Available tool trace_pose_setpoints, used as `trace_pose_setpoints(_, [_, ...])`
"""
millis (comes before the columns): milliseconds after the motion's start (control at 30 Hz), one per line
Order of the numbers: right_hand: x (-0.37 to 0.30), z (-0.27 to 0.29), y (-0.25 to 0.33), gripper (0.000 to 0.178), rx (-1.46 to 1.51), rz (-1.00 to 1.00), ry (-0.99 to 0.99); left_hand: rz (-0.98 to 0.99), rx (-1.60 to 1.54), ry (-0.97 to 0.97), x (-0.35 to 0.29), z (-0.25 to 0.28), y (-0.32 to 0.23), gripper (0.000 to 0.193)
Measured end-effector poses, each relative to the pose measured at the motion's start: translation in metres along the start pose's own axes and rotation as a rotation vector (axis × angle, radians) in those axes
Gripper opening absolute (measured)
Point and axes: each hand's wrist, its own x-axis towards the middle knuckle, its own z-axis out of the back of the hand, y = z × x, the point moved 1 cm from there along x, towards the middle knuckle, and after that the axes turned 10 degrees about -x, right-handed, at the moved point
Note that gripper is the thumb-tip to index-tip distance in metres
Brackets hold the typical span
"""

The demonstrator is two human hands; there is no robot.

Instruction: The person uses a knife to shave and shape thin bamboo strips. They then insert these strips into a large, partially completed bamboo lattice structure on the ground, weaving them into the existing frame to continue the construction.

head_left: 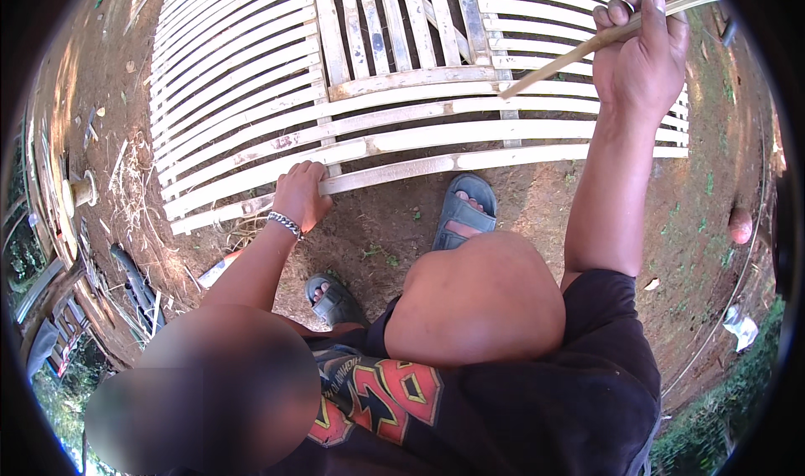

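Observation:
A large panel of pale bamboo slats (pixel 251 145) spreads across the ground in front of me, with long curved slats and an inner section of slats running the other way. At its near edge my left hand (pixel 302 195), with a chain bracelet at the wrist, has its fingers curled over the nearest slat (pixel 402 172). My right hand (pixel 644 57) is raised over the panel's right side, closed around a thin bamboo stick (pixel 562 63). One end of that stick points down and left over the slats; the other reaches past my hand to the right.
My sandalled feet (pixel 470 212) stand on bare earth close to the panel. Scraps of split bamboo and a dark tool-like object (pixel 134 279) lie on the left, near a pale spool-shaped thing (pixel 82 192). On the right are a reddish round object (pixel 740 225) and white plastic litter (pixel 741 328).

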Motion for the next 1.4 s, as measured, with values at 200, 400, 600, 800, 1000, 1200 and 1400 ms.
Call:
trace_pose_setpoints(200, [0.031,0.026,0.055,0.025,0.217,0.014,0.261,-0.031,-0.010,-0.066,-0.003,-0.002,0.002,0.039])
trace_pose_setpoints(400, [-0.011,0.024,-0.041,0.031,-0.421,0.289,0.248,-0.041,-0.015,-0.060,-0.001,-0.002,0.003,0.040])
trace_pose_setpoints(600, [0.008,0.027,-0.069,0.053,-0.507,0.248,0.141,-0.100,-0.005,-0.088,0.007,-0.003,0.006,0.039])
trace_pose_setpoints(800, [0.001,0.003,-0.036,0.054,-0.566,0.197,0.332,-0.031,-0.013,-0.040,-0.006,0.005,0.004,0.039])
trace_pose_setpoints(1000, [-0.083,-0.030,-0.124,0.027,-1.124,0.210,1.037,-0.093,-0.029,-0.077,0.002,-0.002,0.008,0.037])
trace_pose_setpoints(1200, [-0.120,-0.041,-0.188,0.025,-1.220,0.335,1.206,-0.107,-0.035,-0.076,0.002,-0.006,0.012,0.037])
trace_pose_setpoints(1400, [-0.146,-0.063,-0.202,0.036,-1.165,0.272,1.278,-0.065,-0.020,-0.037,0.005,-0.008,0.012,0.038])
